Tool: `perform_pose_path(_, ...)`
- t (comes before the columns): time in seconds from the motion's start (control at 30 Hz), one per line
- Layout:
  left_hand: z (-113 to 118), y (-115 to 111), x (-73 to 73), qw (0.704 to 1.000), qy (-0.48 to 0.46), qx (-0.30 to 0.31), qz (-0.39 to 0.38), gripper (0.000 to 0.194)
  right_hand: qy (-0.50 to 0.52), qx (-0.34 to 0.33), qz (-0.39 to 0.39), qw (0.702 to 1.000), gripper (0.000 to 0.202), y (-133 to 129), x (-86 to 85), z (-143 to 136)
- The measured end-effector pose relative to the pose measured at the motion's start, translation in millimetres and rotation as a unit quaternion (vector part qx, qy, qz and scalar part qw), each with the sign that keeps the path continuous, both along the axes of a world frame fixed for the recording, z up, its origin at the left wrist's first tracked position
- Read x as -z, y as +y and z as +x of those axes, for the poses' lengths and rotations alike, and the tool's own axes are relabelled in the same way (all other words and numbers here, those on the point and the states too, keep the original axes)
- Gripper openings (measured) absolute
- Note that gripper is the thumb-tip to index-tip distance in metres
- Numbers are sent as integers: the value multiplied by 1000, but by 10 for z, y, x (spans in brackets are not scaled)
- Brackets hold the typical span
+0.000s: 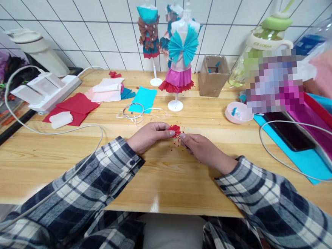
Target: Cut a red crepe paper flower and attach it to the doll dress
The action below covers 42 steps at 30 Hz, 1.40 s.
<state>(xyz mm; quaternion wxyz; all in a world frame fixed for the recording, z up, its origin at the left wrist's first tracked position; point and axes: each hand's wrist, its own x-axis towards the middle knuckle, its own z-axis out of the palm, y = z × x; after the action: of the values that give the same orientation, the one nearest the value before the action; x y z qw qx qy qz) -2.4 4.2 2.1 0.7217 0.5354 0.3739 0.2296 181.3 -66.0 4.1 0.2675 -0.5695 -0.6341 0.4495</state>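
Note:
My left hand (151, 135) pinches a small pleated red paper piece (174, 130) between thumb and fingers, over the wooden table (164, 177). Right beside it, my right hand (197, 147) is closed, its thumb tip near the paper's lower right edge; what it grips is too small and hidden to name. Tiny red scraps (176, 142) are scattered below the paper. Behind my hands stands a white mannequin (185, 20) with a turquoise pleated bow (183, 45) and a pink and red skirt (177, 80).
A second dressed mannequin (149, 34) and a cardboard box (213, 75) stand at the back. Coiled wire (133, 111), a turquoise sheet (144, 97) and red paper (79, 106) lie behind my left hand. A pink bowl (239, 113), phone (290, 131) and cable are at right.

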Motion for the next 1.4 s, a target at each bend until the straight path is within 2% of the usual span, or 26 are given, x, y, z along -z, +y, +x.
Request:
perform_pose_path(0.4,-11,5,34,1000,0,-2,6,26,-13,-9,4,1000,41,8,-14,4)
perform_pose_path(0.53,-16,7,35,1000,-1,-2,6,25,2,-9,-42,999,43,3,-57,23)
perform_pose_path(0.63,-17,6,22,1000,11,8,19,26,0,-1,-57,998,46,-1,-79,34)
perform_pose_path(0.87,-25,4,-15,999,11,43,30,25,-17,-12,-31,999,52,18,-35,56)
perform_pose_path(1.03,-35,9,-28,998,1,58,28,21,-22,-24,-33,999,52,19,-49,61)
perform_pose_path(1.4,-47,38,-39,993,44,84,72,22,-33,-57,-37,997,52,23,-36,73)
